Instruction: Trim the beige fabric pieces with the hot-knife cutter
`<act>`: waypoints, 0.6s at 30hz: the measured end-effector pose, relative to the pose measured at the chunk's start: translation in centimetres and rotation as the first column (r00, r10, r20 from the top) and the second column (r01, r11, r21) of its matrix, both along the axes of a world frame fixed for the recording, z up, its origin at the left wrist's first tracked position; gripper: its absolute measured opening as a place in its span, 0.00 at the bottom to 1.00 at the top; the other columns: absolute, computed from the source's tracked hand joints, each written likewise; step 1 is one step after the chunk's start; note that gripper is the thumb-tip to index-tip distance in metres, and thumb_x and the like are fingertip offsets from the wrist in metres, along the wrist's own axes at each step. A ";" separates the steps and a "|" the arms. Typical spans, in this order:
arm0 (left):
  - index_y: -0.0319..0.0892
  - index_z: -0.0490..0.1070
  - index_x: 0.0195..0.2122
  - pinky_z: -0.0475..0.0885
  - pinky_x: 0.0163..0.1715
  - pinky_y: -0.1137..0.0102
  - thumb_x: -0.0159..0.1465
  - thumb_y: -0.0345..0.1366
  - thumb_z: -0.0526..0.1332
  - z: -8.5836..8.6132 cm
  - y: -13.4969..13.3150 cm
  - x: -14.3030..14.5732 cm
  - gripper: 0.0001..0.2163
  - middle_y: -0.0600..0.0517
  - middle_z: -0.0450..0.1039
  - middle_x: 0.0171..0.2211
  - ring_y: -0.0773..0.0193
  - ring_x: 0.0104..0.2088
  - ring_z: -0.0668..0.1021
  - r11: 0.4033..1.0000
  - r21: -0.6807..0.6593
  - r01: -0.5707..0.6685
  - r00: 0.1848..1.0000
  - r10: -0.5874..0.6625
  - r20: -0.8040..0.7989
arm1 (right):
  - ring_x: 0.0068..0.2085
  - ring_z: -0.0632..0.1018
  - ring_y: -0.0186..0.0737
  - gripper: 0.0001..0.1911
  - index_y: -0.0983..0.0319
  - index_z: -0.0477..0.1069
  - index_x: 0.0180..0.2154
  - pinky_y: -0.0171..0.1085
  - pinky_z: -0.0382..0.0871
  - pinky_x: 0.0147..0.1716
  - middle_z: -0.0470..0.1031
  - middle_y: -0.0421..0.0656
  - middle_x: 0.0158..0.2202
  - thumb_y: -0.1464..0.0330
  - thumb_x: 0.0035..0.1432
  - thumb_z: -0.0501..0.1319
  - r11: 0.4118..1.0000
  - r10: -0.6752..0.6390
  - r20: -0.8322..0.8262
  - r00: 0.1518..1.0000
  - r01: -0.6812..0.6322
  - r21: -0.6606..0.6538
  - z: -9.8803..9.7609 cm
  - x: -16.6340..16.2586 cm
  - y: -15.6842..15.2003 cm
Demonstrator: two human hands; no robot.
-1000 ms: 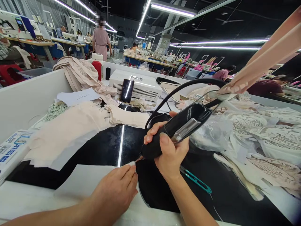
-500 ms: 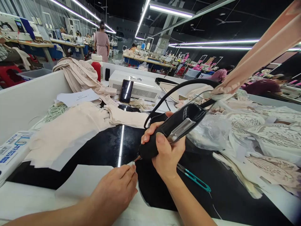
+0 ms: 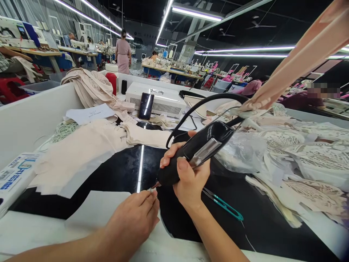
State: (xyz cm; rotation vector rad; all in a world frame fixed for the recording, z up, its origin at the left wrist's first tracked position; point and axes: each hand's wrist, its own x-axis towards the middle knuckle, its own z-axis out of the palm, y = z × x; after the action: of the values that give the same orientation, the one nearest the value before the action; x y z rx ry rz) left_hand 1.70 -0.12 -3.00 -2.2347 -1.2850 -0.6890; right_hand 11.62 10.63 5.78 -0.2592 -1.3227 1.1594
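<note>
My right hand (image 3: 191,174) is wrapped around a black corded hand tool (image 3: 215,133) with a silver metal lever on its side. The tool tilts down to the left and ends in a thin reddish tip (image 3: 156,185). A twisted peach fabric strip (image 3: 302,58) is tied near its cord end. My left hand (image 3: 136,214) is closed in a pinch right at that tip. Something small and whitish shows between the fingers, mostly hidden. Beneath the left hand lies a white sheet (image 3: 92,205). Teal thread snips (image 3: 226,207) rest on the black surface beside my right wrist.
Pale pink cut fabric pieces (image 3: 76,153) cover the left side, near a white box with blue print (image 3: 16,174). Lace pieces (image 3: 313,153) and a clear plastic bag (image 3: 242,153) lie right. Behind stand a phone (image 3: 146,106) and a white vented box (image 3: 166,103). A person walks beyond.
The black hand tool and my right hand have shifted slightly left and down. My left hand stays almost where it was, pinched at the tip. The person in the background has moved right.
</note>
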 end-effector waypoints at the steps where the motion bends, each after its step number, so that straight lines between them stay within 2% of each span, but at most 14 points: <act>1: 0.33 0.78 0.46 0.70 0.51 0.69 0.79 0.31 0.44 0.1 0.0 -0.1 0.21 0.46 0.83 0.44 0.63 0.46 0.82 1.000 -0.004 0.010 1.000 -0.010 -0.003 | 0.27 0.76 0.32 0.20 0.52 0.67 0.51 0.33 0.75 0.26 0.75 0.34 0.33 0.62 0.61 0.71 1.000 -0.007 0.004 1.000 0.007 0.000 0.1 0.1 0.0; 6: 0.35 0.78 0.46 0.73 0.49 0.66 0.78 0.29 0.46 1.1 0.7 -1.8 0.19 0.45 0.83 0.46 0.60 0.47 0.83 0.999 -0.044 -0.001 1.000 0.001 -0.001 | 0.30 0.78 0.32 0.21 0.53 0.68 0.44 0.34 0.77 0.29 0.76 0.35 0.36 0.61 0.55 0.75 0.999 -0.050 0.045 0.998 0.049 0.021 1.1 1.5 0.1; 12: 0.31 0.78 0.47 0.77 0.47 0.60 0.79 0.31 0.43 2.5 2.5 -4.8 0.22 0.41 0.83 0.45 0.54 0.46 0.83 0.997 -0.021 -0.069 0.996 0.067 -0.066 | 0.30 0.79 0.33 0.22 0.52 0.68 0.47 0.35 0.79 0.29 0.78 0.36 0.37 0.62 0.55 0.75 0.992 -0.121 0.061 0.991 0.119 0.032 1.2 3.6 0.0; 15: 0.31 0.77 0.47 0.76 0.51 0.59 0.79 0.31 0.44 3.1 2.5 -4.9 0.20 0.43 0.82 0.46 0.54 0.48 0.82 1.000 -0.022 -0.018 0.999 0.017 -0.034 | 0.27 0.78 0.32 0.20 0.52 0.67 0.47 0.34 0.79 0.28 0.77 0.35 0.35 0.61 0.58 0.73 0.992 -0.127 0.059 0.990 0.126 0.022 0.9 4.5 -0.5; 18: 0.33 0.76 0.48 0.76 0.53 0.60 0.79 0.31 0.47 3.7 1.8 -4.3 0.17 0.45 0.82 0.47 0.56 0.48 0.82 0.992 -0.085 0.098 0.994 -0.094 0.052 | 0.27 0.78 0.31 0.19 0.53 0.66 0.46 0.34 0.77 0.27 0.76 0.34 0.34 0.60 0.59 0.72 0.992 -0.128 0.043 0.991 0.128 0.002 0.6 4.9 -1.4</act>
State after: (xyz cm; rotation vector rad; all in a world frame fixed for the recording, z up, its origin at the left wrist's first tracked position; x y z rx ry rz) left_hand -2.56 1.69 0.65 -2.3776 -1.2594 -0.7384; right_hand 16.48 9.20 6.40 -0.3664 -1.3242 1.0517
